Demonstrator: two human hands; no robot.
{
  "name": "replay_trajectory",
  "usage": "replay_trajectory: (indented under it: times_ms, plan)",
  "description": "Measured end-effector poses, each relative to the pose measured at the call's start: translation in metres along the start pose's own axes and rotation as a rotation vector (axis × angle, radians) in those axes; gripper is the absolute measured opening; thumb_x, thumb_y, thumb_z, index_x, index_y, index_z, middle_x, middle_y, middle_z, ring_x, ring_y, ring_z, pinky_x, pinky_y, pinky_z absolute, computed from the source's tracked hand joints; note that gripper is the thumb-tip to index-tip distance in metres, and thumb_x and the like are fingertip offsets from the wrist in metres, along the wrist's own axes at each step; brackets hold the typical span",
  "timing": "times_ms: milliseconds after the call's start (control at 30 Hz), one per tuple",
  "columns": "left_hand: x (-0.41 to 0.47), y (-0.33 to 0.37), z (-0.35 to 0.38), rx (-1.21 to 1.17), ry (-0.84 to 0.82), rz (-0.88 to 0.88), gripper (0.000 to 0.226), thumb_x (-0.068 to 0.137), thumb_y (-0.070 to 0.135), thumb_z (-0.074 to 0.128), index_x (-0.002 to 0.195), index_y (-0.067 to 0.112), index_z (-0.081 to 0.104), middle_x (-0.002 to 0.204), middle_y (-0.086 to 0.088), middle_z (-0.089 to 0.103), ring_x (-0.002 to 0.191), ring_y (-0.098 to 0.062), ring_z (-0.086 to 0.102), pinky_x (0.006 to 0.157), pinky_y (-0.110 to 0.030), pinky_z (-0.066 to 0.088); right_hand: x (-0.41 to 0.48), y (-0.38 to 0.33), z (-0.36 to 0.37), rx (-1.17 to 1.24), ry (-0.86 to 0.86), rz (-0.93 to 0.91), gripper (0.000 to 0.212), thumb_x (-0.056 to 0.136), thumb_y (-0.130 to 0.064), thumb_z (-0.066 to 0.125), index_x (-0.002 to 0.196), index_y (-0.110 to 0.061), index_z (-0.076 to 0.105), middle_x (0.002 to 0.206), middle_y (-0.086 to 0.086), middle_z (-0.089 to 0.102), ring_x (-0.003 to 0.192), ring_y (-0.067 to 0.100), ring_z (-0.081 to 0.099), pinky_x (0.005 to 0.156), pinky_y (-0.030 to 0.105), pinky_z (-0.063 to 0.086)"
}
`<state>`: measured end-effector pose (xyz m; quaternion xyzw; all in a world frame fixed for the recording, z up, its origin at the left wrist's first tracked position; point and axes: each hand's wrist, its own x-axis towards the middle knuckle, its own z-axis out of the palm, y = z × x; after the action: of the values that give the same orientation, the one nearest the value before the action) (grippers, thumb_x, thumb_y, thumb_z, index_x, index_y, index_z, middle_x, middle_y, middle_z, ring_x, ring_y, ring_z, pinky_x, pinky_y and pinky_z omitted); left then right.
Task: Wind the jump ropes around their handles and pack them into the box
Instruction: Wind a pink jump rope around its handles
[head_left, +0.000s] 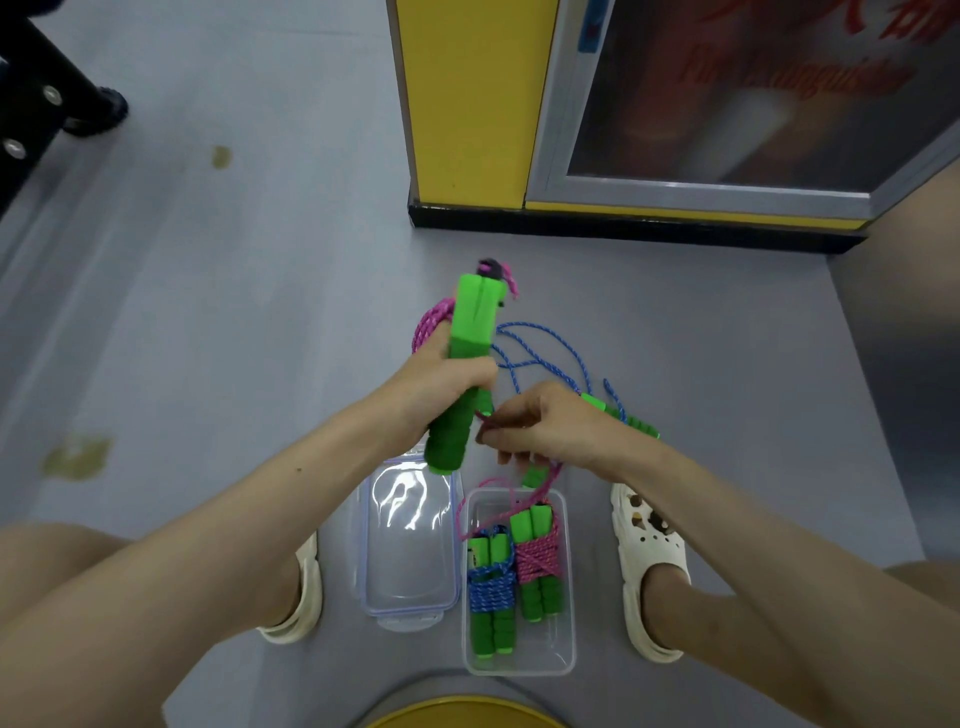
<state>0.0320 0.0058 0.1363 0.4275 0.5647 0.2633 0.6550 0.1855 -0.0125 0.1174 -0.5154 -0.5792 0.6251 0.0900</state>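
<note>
Left hand (441, 376) is out in front, forearm angled up and to the right, fingers curled tight around the green handles (470, 332). It looks like two held side by side, though motion blur makes that hard to confirm. They're tilted, top end pointing away from the person, bottom end hanging over the lid (410, 551). A few loops of pink rope (427, 325) bunch up behind the left fingers.

Right hand (553, 423) comes in from the right, wrist bent, thumb and fingertips pinching the pink rope just beside the lower part of the handles. The other fingers are tucked under. The slack drops from that hand down toward the clear box (519, 667).

The box sits on the grey floor (208, 312) between the person's feet, lid flat on its left, touching it. Inside are a blue-wound bundle (491, 592) and a pink-wound bundle (537, 564), lying side by side. A loose blue rope (550, 338) sprawls on the floor beyond the hands.
</note>
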Motion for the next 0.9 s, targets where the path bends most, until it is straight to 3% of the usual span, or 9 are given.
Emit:
replay_trajectory:
  times_ms: [67, 200, 267, 367, 467, 567, 667, 767, 900]
  plan:
    - [0.001, -0.002, 0.000, 0.187, -0.032, 0.014, 0.027, 0.082, -0.003, 0.053, 0.087, 0.022, 0.045, 0.071, 0.002, 0.041, 0.063, -0.011, 0.040, 0.056, -0.022, 0.036, 0.000, -0.002, -0.005, -0.067, 0.017, -0.009, 0.008, 0.087, -0.015, 0.065, 0.081, -0.015, 0.069, 0.061, -0.002, 0.064, 0.047, 0.007, 0.050, 0.047, 0.014, 0.039]
    - [0.002, -0.008, -0.004, 0.406, -0.153, -0.026, 0.046, 0.082, 0.001, 0.058, 0.121, 0.020, 0.045, 0.081, 0.003, 0.049, 0.070, -0.012, 0.047, 0.060, -0.020, 0.040, 0.000, -0.002, -0.014, -0.051, 0.077, -0.034, 0.010, 0.087, -0.013, 0.065, 0.092, -0.007, 0.072, 0.059, 0.000, 0.062, 0.050, 0.008, 0.051, 0.050, 0.017, 0.041]
    - [0.000, -0.006, -0.006, 0.410, -0.233, -0.085, 0.039, 0.080, 0.004, 0.060, 0.113, 0.019, 0.048, 0.088, -0.002, 0.059, 0.076, -0.014, 0.053, 0.069, -0.026, 0.045, -0.001, -0.001, -0.019, 0.033, 0.130, -0.069, 0.011, 0.087, -0.008, 0.064, 0.095, -0.007, 0.071, 0.067, 0.004, 0.065, 0.058, 0.007, 0.056, 0.059, 0.016, 0.046]
    - [-0.001, -0.007, -0.009, 0.279, -0.302, -0.179, 0.036, 0.064, 0.015, 0.058, 0.099, 0.011, 0.056, 0.084, -0.009, 0.072, 0.088, -0.022, 0.061, 0.080, -0.033, 0.043, -0.002, 0.000, -0.023, 0.108, 0.170, -0.076, 0.013, 0.086, -0.005, 0.064, 0.095, -0.011, 0.071, 0.078, -0.002, 0.068, 0.067, -0.002, 0.061, 0.067, 0.011, 0.047]
    - [0.000, -0.010, -0.010, 0.155, -0.328, -0.186, 0.025, 0.059, 0.012, 0.052, 0.084, 0.005, 0.053, 0.071, -0.012, 0.069, 0.090, -0.032, 0.057, 0.071, -0.032, 0.039, -0.002, 0.000, -0.023, 0.187, 0.205, -0.109, 0.016, 0.085, -0.003, 0.064, 0.087, -0.018, 0.069, 0.078, -0.009, 0.070, 0.075, -0.003, 0.063, 0.072, 0.010, 0.048]
    - [0.000, -0.012, -0.013, 0.019, -0.413, -0.174, 0.034, 0.056, 0.011, 0.054, 0.089, 0.001, 0.057, 0.069, -0.016, 0.067, 0.087, -0.037, 0.058, 0.081, -0.041, 0.039, -0.001, 0.000, -0.024, 0.262, 0.220, -0.128, 0.013, 0.084, -0.002, 0.065, 0.085, -0.015, 0.069, 0.076, -0.008, 0.072, 0.079, 0.003, 0.067, 0.075, 0.013, 0.050]
    - [0.001, -0.014, -0.018, -0.111, -0.519, -0.157, 0.041, 0.053, 0.016, 0.058, 0.091, 0.004, 0.069, 0.066, -0.016, 0.064, 0.071, -0.035, 0.065, 0.090, -0.044, 0.041, 0.000, 0.000, -0.024, 0.257, 0.280, -0.125, 0.009, 0.082, -0.005, 0.068, 0.080, -0.013, 0.068, 0.072, -0.006, 0.068, 0.071, 0.000, 0.064, 0.070, 0.011, 0.047]
    - [0.002, -0.013, -0.018, -0.262, -0.591, -0.175, 0.048, 0.052, 0.014, 0.060, 0.097, -0.003, 0.068, 0.061, -0.014, 0.062, 0.062, -0.029, 0.064, 0.076, -0.035, 0.055, 0.000, 0.000, -0.025, 0.300, 0.325, -0.133, 0.006, 0.081, -0.006, 0.070, 0.079, -0.010, 0.065, 0.070, -0.004, 0.065, 0.064, -0.003, 0.061, 0.064, 0.008, 0.045]
    - [-0.001, -0.013, -0.013, -0.529, -0.620, -0.157, 0.052, 0.043, 0.016, 0.077, 0.090, -0.004, 0.071, 0.065, -0.015, 0.065, 0.064, -0.028, 0.065, 0.067, -0.032, 0.056, 0.001, 0.001, -0.021, 0.353, 0.281, -0.146, 0.007, 0.087, -0.011, 0.063, 0.080, -0.012, 0.063, 0.070, -0.004, 0.063, 0.063, -0.002, 0.059, 0.064, 0.009, 0.045]
